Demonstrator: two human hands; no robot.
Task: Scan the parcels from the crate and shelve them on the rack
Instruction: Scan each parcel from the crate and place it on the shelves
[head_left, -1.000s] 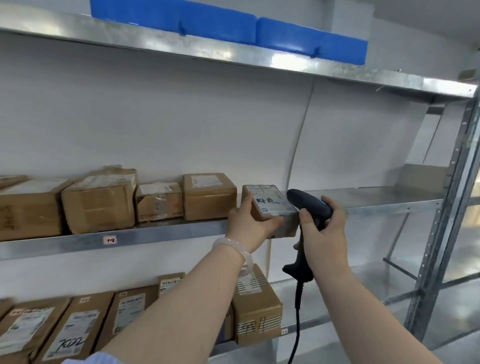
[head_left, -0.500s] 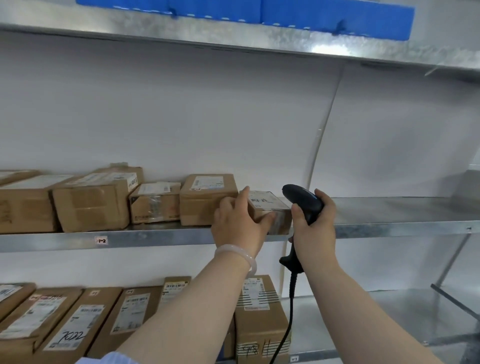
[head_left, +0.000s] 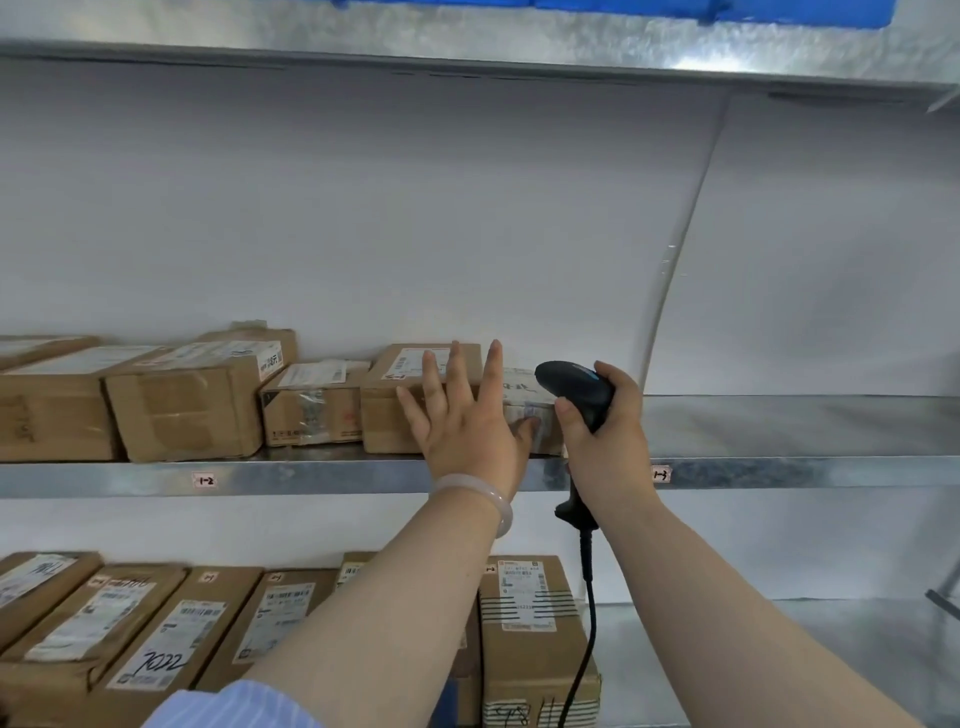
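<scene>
A small brown parcel with a white label (head_left: 530, 410) sits on the middle shelf (head_left: 311, 475) of the metal rack, at the right end of a row of cardboard parcels. My left hand (head_left: 465, 415) is spread with straight fingers in front of it, the thumb touching its front face. My right hand (head_left: 602, 441) grips a black corded barcode scanner (head_left: 576, 392) just right of that parcel, head pointing left. The crate is out of view.
Several brown parcels (head_left: 187, 400) fill the middle shelf's left half; its right half (head_left: 805, 426) is bare metal. More labelled parcels (head_left: 530, 629) stand on the lower shelf. Blue packages (head_left: 727, 10) lie on the top shelf. A white wall backs the rack.
My left hand set the small parcel down on the middle shelf beside the row, pushed it in, then let go and spread its fingers. The scanner hand stayed close beside it.
</scene>
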